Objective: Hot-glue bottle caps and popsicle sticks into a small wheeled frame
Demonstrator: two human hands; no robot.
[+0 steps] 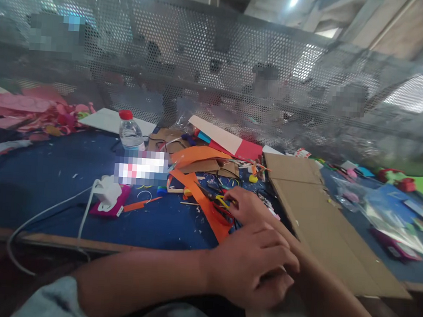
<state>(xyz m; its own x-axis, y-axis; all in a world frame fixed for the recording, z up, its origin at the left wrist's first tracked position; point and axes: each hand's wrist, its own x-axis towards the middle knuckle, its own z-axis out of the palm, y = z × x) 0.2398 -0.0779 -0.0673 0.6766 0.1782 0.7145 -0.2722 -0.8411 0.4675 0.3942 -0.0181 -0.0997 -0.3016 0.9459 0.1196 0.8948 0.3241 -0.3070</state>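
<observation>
My left hand (253,265) crosses over my right forearm near the table's front edge. Its fingers are curled inward, and what they hold, if anything, is hidden. Farther in, my right hand (247,205) has its fingers closed at the handle of a pair of yellow-handled scissors (220,199), their dark tips pointing left. Under the scissors lies a long orange strip (204,205). Red handles or loops (225,218) show just below my right fingers, partly covered. A larger orange sheet (200,154) rests behind, over pieces of cardboard.
A brown cardboard panel (323,224) lies right of my hands. To the left stand a red-capped bottle (129,132) and a white plug with cable (108,190) on a magenta box (121,200). Pink scraps (30,109) pile far left. A perforated metal screen (190,51) rises behind the blue tabletop (66,167).
</observation>
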